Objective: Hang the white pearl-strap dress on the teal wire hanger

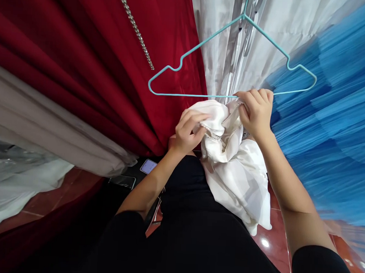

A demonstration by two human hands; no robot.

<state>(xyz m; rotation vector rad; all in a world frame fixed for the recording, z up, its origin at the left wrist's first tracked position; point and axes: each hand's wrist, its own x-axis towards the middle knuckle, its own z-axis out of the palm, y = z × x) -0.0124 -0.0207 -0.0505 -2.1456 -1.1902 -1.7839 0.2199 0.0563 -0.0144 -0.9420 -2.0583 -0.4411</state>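
A white satiny garment with beaded trim along its neckline hangs bunched between my hands and drapes down toward the floor. My left hand pinches its upper left edge. My right hand is closed at its upper right, with the fingers over the bottom bar of a light teal hanger. The hanger is upright above the garment, its hook end cut off at the top of the view. Some of the cloth under my right fingers is hidden.
A red dress with a beaded strip hangs at the left, with a beige-grey cloth beside it. Blue tulle hangs at the right and white fabric behind the hanger. A lit phone lies low at the left.
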